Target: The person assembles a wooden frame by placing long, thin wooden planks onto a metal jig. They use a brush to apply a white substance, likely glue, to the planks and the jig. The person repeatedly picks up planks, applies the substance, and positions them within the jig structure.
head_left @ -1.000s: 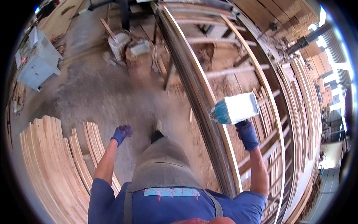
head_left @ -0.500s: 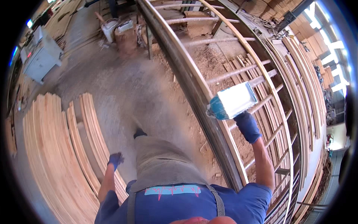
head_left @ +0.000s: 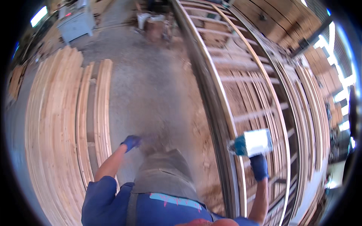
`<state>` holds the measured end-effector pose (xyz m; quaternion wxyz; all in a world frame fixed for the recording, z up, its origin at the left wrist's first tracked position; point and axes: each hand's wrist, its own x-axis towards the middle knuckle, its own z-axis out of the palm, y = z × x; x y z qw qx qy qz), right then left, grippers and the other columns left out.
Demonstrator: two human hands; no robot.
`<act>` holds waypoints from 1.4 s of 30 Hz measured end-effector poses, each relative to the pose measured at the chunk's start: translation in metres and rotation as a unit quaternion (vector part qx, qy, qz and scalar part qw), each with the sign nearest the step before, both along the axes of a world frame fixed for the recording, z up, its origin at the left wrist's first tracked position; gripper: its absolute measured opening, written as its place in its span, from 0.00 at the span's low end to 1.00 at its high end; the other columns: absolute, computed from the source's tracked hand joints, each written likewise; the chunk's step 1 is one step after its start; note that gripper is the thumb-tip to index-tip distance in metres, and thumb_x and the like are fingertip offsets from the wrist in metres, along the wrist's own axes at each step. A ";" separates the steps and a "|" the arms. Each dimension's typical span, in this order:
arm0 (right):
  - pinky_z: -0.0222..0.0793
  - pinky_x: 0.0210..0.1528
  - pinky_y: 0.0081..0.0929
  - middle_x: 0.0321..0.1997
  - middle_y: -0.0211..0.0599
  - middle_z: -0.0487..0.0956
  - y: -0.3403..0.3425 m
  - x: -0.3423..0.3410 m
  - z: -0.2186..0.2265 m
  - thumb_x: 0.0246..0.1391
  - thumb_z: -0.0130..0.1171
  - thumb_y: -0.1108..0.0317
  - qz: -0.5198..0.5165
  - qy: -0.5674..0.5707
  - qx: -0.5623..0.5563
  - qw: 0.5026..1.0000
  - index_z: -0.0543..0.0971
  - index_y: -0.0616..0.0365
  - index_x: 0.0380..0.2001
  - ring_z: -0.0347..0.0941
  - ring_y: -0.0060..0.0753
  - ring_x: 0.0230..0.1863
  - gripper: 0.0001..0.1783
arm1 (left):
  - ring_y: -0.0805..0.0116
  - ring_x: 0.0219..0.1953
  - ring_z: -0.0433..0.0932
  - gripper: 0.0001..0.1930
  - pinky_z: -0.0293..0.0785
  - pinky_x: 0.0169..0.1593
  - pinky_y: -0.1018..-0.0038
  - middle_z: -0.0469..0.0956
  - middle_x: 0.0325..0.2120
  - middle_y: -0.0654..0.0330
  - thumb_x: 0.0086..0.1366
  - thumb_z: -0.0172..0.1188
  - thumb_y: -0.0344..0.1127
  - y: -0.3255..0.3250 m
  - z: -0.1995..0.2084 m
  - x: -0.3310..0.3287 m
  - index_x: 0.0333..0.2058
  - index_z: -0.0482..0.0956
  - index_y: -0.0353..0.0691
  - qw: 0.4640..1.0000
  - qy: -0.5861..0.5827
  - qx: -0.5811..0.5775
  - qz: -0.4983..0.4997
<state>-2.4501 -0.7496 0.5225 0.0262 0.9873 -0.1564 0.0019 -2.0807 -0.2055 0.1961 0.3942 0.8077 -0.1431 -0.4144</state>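
My right hand (head_left: 259, 167), in a dark blue glove, is closed round a teal and white container (head_left: 258, 142) that looks like a cut-open plastic jug. Its teal, rounded end points left and its broad white face is turned up. The jug hangs over a long wooden ladder (head_left: 276, 98), near the left rail. My left hand (head_left: 132, 142), gloved too, swings low over the floor beside stacked boards. Motion smears its fingers, and I can see nothing held in it.
The ladder lies along a long dark beam (head_left: 213, 116) on my right. Pale boards (head_left: 52, 113) are stacked on the left. A grey cabinet (head_left: 75, 27) stands far left. More timber strips (head_left: 305, 109) lie at the right, and large wood stacks (head_left: 279, 22) at the far right.
I have moved forward along the ladder, and the view has turned. The jug, still in my right hand, appears lower and further right. My left hand has swung forward.
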 end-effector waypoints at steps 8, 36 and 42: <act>0.71 0.37 0.50 0.34 0.56 0.80 0.043 -0.266 -0.001 0.57 0.56 0.50 -0.139 -0.072 0.136 0.978 0.81 0.57 0.38 0.76 0.61 0.39 0.21 | 0.56 0.22 0.80 0.19 0.75 0.27 0.63 0.82 0.30 0.47 0.69 0.49 0.45 0.193 -0.051 -0.371 0.41 0.76 0.32 0.909 0.259 0.161 0.285; 0.73 0.37 0.47 0.31 0.50 0.82 0.247 -1.290 0.028 0.55 0.58 0.54 -0.251 0.017 0.122 0.960 0.82 0.53 0.36 0.78 0.57 0.36 0.16 | 0.69 0.19 0.77 0.14 0.66 0.19 0.75 0.82 0.26 0.56 0.66 0.51 0.45 0.347 -0.022 -1.332 0.34 0.77 0.41 0.937 0.204 0.117 0.258; 0.73 0.35 0.45 0.30 0.51 0.81 0.278 -1.521 0.014 0.52 0.61 0.54 -0.253 -0.027 0.121 0.960 0.83 0.54 0.35 0.78 0.57 0.35 0.15 | 0.72 0.28 0.77 0.14 0.73 0.35 0.74 0.82 0.28 0.58 0.70 0.55 0.41 0.226 0.048 -1.455 0.37 0.80 0.34 0.986 0.063 -0.148 0.053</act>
